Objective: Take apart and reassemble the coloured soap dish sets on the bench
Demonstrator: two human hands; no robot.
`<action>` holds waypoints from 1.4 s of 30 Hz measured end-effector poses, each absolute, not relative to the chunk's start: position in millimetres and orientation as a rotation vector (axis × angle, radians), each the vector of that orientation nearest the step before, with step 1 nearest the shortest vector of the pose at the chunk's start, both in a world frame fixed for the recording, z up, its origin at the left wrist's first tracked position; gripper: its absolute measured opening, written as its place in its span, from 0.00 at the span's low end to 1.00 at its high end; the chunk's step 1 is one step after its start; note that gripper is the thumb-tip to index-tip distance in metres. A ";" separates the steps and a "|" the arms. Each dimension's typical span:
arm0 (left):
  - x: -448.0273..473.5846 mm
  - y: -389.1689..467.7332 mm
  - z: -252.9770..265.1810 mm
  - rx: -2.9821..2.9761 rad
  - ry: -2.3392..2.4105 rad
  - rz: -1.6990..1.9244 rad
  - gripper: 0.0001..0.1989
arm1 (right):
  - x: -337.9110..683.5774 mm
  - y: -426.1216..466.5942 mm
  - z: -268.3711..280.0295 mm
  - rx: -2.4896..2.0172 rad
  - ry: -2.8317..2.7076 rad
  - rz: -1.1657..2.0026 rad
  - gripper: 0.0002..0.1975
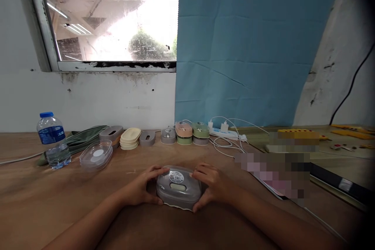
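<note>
Head view. Grey oval box [179,195], one, with clear cover [190,181] and round label [176,177]: flat on the desk [35,203], directly between the hands, long axis running roughly left to right. Left hand [137,188]: clasping the box's left end, fingers on the upper edge, thumb low at the near side. Right hand [218,184]: clasping the right end, fingers bent over the far corner, thumb at the near rim. Neither hand nearer; both touching. Forearms: angled inward from the lower corners.
</note>
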State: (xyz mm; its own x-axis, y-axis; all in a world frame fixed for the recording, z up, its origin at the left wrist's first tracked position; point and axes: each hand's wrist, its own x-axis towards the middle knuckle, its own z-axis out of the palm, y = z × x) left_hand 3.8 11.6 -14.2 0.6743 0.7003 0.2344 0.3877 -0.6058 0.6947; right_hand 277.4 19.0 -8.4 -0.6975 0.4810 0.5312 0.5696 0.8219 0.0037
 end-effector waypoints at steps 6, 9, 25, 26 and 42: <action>2.8 14.7 -15.5 2.264 0.854 0.700 0.40 | 278.0 17.2 -7.8 -0.817 -2.469 -0.112 0.35; 2.7 16.3 -16.1 2.242 0.861 0.726 0.39 | 277.8 14.3 -5.4 -0.908 -2.485 -0.011 0.34; -2.8 12.8 -18.0 2.371 0.846 0.666 0.42 | 280.3 17.4 -8.4 -0.538 -2.709 0.424 0.39; -3.6 12.2 -17.8 2.348 0.848 0.719 0.40 | 280.5 16.6 -7.6 -0.545 -2.714 0.433 0.38; -7.3 33.0 -20.7 1.637 1.303 1.629 0.08 | 188.4 150.8 20.1 -1.142 -2.399 -0.308 0.32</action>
State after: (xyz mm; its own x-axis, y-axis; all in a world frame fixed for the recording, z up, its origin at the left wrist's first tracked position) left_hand -7.3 33.0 -20.7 -0.1646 0.8604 0.4823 0.2814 -0.4277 0.8590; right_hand 188.4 150.8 20.1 -0.5479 0.6732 0.4967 0.7769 0.6296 0.0037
